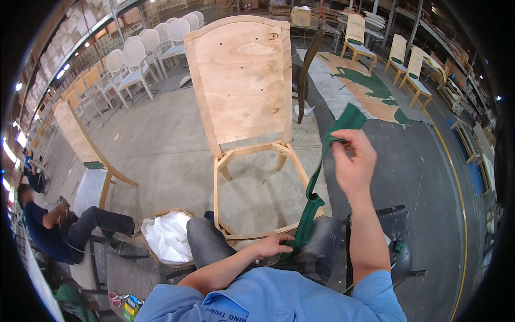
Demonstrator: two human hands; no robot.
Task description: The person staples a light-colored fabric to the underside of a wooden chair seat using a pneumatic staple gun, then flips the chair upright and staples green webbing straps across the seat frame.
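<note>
Raised on the right, my right hand (354,161) pinches the upper part of a long green fabric strip (309,219) between thumb and fingers. A short end stands up above that grip, and the rest hangs down, twisted, to my lap. Low at the centre, my left hand (272,246) is closed on the strip's lower edge over my thigh; its fingertips are partly hidden. In front of my knees stands a bare wooden chair frame (217,185). Its plywood back panel (241,80) faces me, with several small holes, and the seat opening shows the floor.
A basket (146,236) of white stuffing (167,236) sits left of my knees. Red-handled scissors (115,299) lie at lower left. A black seat (394,236) is at my right. A seated person (59,225) works beside another chair (80,134). Several white chairs (134,56) stand behind.
</note>
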